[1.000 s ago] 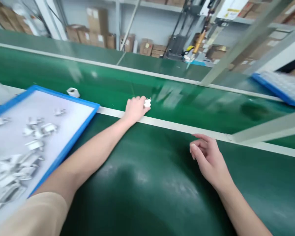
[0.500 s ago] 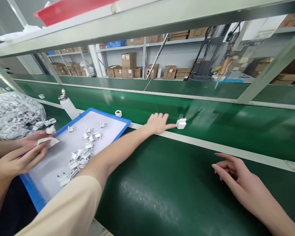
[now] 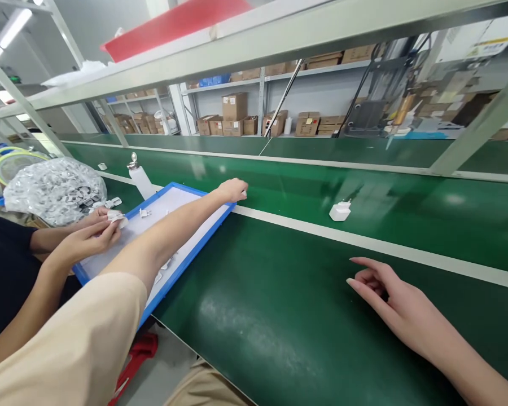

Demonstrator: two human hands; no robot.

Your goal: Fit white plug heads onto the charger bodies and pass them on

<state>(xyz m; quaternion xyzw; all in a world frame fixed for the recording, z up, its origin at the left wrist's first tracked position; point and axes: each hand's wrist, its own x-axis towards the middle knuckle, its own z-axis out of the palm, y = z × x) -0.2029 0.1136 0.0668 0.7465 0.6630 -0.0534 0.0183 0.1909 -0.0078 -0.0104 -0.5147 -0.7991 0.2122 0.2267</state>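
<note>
My left hand (image 3: 233, 190) reaches out over the far right corner of the blue-rimmed tray (image 3: 203, 242). Its fingers are curled around a white charger housing (image 3: 244, 193), of which only a sliver shows. On the green belt to the right of that hand stands a white plug charger (image 3: 340, 211) with its two pins up, touched by neither hand. My right hand (image 3: 379, 287) hovers over the near green surface, holding nothing, with thumb and index finger apart and the other fingers curled. My left arm hides much of the tray and most of the white plug parts (image 3: 145, 213) in it.
At left a co-worker's hands (image 3: 97, 231) hold small white parts over the tray. Behind them lies a clear bag of white parts (image 3: 59, 189). A white pump bottle (image 3: 140, 180) stands at the tray's far edge. A metal shelf beam (image 3: 237, 42) crosses overhead.
My left hand has moved left, away from the plug charger, and closed on the white housing by the tray corner. The view has swung left. My right hand has barely changed.
</note>
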